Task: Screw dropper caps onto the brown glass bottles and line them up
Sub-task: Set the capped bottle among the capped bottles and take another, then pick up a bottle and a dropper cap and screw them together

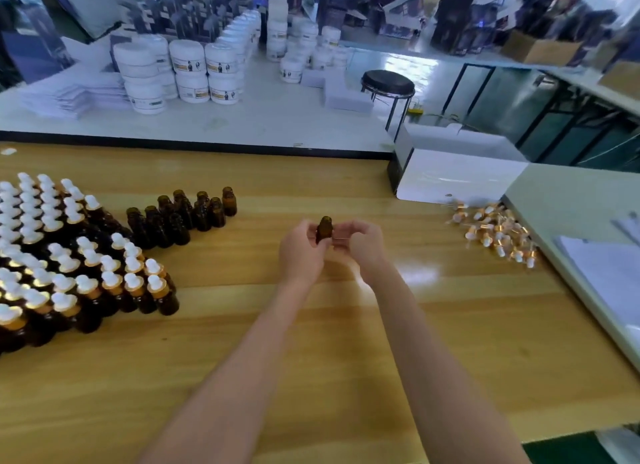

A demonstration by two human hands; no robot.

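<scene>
While gripped in left hand point(300, 253), bottle point(324, 229) upright, mouth up; right hand point(364, 244) curled round dropper cap point(341, 237).

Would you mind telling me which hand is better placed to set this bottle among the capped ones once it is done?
Left, probably. The left hand grips the bottle, and the capped bottles stand on its side; the right hand pinches a dropper, nearer the loose caps.

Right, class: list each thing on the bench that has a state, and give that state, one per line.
Held bottle: uncapped, gripped by left hand.
Dropper cap: in right hand, not yet on.
Spare bottles: uncapped, standing.
Finished bottles: capped, standing in rows.
Loose caps: piled, lying down.
</scene>
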